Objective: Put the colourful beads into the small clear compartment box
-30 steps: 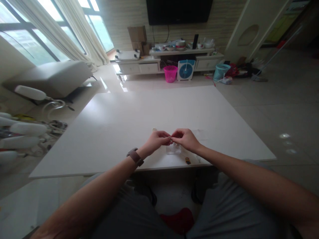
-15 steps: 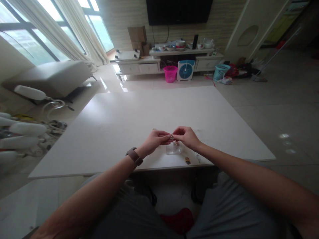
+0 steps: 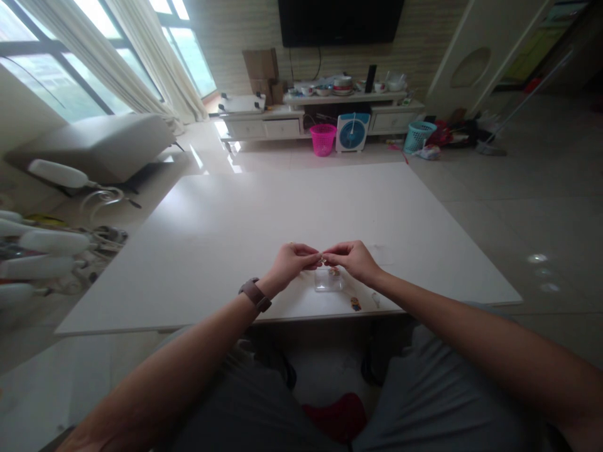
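Note:
Above the white table [image 3: 245, 213], my left hand [image 3: 294, 262] and my right hand [image 3: 352, 260] meet fingertip to fingertip. Between them they pinch a small shiny metal piece [image 3: 323, 259], too small to name. Just below the fingers sits a clear plastic box [image 3: 328, 285], with small colourful pieces [image 3: 334, 271] at its far right corner. A yellow and blue cartoon figure charm [image 3: 355, 304] lies to the box's right, near the table's front edge. Beside the charm is a small clear or silvery item [image 3: 375, 300]. Behind my left hand, a tiny yellowish bit [image 3: 291, 243] is partly hidden.
A thin clear sheet [image 3: 380, 254] lies right of my right hand. Past the table stand a pink basket [image 3: 323, 139], a blue and white box fan [image 3: 353, 133] and a light blue basket [image 3: 419, 136]. White lamp-like parts [image 3: 54, 243] crowd the left side.
My fingertips have shifted slightly, and the small metal piece has turned and moved a little to the left between them. The things on the table stay where they were.

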Demonstrator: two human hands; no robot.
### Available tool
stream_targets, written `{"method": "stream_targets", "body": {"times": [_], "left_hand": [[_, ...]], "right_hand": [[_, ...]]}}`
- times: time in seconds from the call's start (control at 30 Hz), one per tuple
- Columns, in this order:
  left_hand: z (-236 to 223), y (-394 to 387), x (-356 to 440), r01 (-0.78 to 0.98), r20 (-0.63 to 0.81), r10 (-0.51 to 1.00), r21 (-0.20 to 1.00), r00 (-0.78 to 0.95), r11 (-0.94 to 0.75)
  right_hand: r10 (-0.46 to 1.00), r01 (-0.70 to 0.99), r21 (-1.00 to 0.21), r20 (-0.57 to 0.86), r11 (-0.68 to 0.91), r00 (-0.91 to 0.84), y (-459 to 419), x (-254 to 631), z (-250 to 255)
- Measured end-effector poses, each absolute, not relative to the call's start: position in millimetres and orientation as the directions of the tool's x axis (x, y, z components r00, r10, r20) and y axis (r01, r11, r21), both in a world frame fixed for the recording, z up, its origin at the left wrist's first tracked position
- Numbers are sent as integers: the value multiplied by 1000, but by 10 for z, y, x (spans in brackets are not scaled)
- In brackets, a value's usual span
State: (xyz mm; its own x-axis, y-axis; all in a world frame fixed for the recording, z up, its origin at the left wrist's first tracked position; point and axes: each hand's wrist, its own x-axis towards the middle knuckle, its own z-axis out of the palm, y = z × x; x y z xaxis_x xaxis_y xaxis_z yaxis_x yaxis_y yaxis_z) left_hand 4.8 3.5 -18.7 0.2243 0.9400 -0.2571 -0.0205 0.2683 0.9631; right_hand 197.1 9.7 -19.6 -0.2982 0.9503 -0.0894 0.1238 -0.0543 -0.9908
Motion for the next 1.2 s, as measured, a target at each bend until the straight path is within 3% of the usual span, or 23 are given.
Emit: {"method": "stream_targets", "body": {"times": [0.2, 0.47, 0.67, 0.87, 1.03, 1.2], "left_hand": [[-158, 26, 58, 70, -200, 955, 979, 217, 189], [-200, 44, 69, 54, -234, 928, 972, 290, 228], [-118, 63, 54, 71, -251, 946, 968, 204, 242], [-225, 118, 3, 169, -219, 946, 969, 239, 181], [-231, 149, -19, 236, -220, 950, 957, 223, 166], [-213, 133, -10, 234, -206, 950, 961, 237, 150]], "right_hand": [[955, 142, -990, -69, -28, -289, 88, 1963, -206], [964, 183, -983, -46, 3, -261, 130, 1979, -278], [959, 308, -949, -28, 62, -281, 188, 1985, -381], [952, 408, -905, -17, 115, -306, 212, 1965, -484], [921, 518, -813, 54, 264, -386, 203, 1969, -511], [850, 626, -638, 90, 449, -519, 148, 1951, -473]]}}
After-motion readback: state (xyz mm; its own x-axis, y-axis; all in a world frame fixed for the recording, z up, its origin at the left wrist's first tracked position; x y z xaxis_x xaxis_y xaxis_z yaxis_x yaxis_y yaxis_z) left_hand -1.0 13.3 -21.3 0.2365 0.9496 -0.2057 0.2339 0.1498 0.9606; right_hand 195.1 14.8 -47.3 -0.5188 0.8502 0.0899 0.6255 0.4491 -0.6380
